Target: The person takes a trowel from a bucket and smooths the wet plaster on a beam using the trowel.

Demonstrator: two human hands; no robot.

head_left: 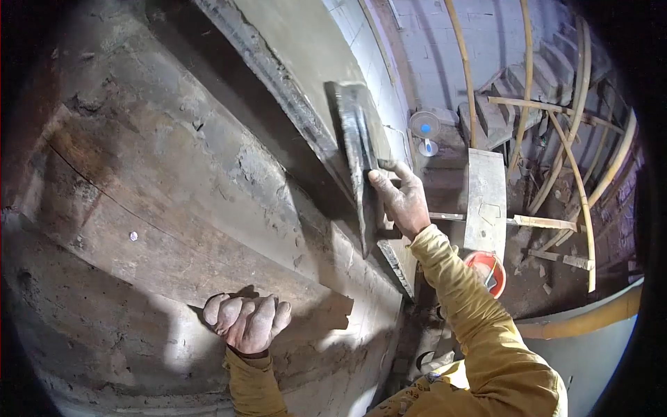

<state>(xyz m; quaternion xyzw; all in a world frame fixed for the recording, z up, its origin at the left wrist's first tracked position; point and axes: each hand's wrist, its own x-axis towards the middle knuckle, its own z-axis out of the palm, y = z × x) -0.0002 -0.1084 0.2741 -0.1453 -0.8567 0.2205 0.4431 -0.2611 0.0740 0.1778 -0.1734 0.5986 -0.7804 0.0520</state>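
Up-right of the big wooden plank [174,226] there's a plastered slab [299,42], trowel [356,139] against it, right hand [404,200] gripping that. Left hand [249,325] is curled on the plank, can't tell if clutching. Red bucket [501,274]'s right of the plank.

The plastering trowel [356,132], a long dark metal blade streaked with grey, stands steeply tilted beside the thumb and fingers of the right hand [399,194], reaching well above them and tapering to a narrow end below. Its broad face is turned nearly edge-on (the handle is hidden), so whether it touches the plaster is hard to say. That plaster [299,42], smooth and grey-beige, runs up and leftward from those fingers. Beneath the left hand's [251,323] bent fingers lies a worn brown plank [174,229], sloping, its ragged end to their right.
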